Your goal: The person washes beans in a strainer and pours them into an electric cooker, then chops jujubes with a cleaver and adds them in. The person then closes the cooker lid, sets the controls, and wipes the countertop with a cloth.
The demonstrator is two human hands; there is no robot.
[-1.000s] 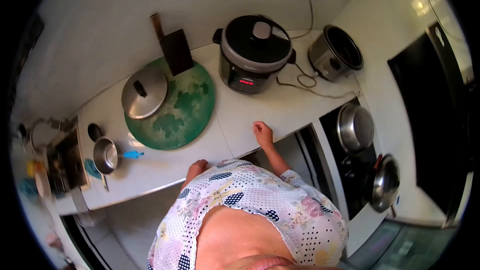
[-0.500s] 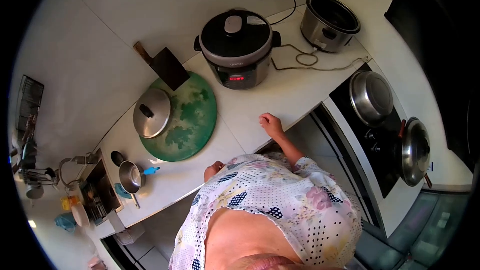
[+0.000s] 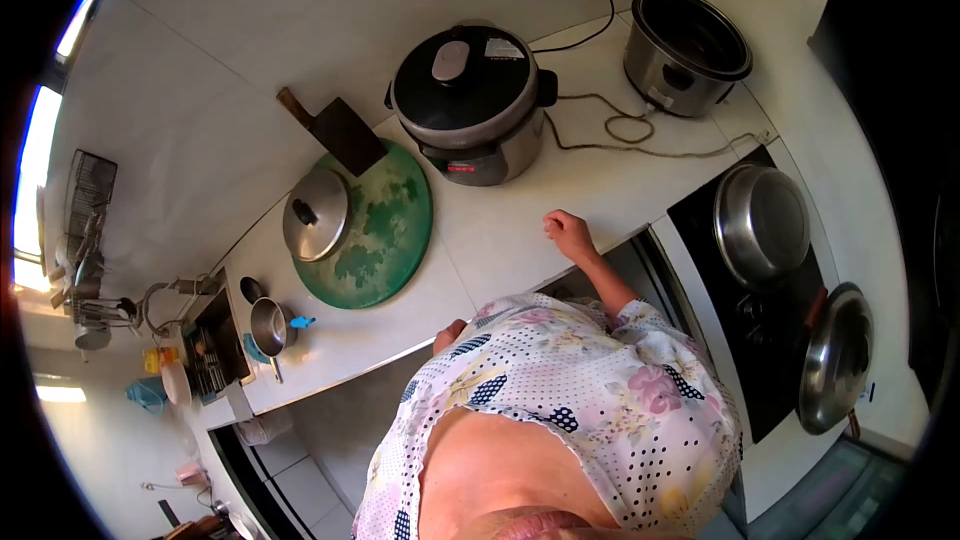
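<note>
My right hand (image 3: 568, 233) hovers over the front part of the white counter (image 3: 510, 240), its fingers curled in with nothing visible in them. Near the counter's front edge is my left hand (image 3: 449, 336), mostly hidden by the patterned blouse, so its fingers cannot be made out. Behind the hands stands a black and silver electric cooker (image 3: 470, 100) with its lid on and a red display lit. To its left a round green board (image 3: 390, 240) carries a metal lid (image 3: 316, 215), and a cleaver (image 3: 347, 135) lies over the board's upper edge.
An uncovered slow cooker (image 3: 686, 52) stands at the back right, beside a looping cord. On the black stove (image 3: 755, 325) are a metal pot (image 3: 762, 225) and a lidded pan (image 3: 838, 358). A small saucepan (image 3: 270, 326) sits by the sink (image 3: 215, 345) at left.
The head view has turned, and a bright window now shows at the left. My right hand remains curled above the counter, and my left hand is still near its edge.
</note>
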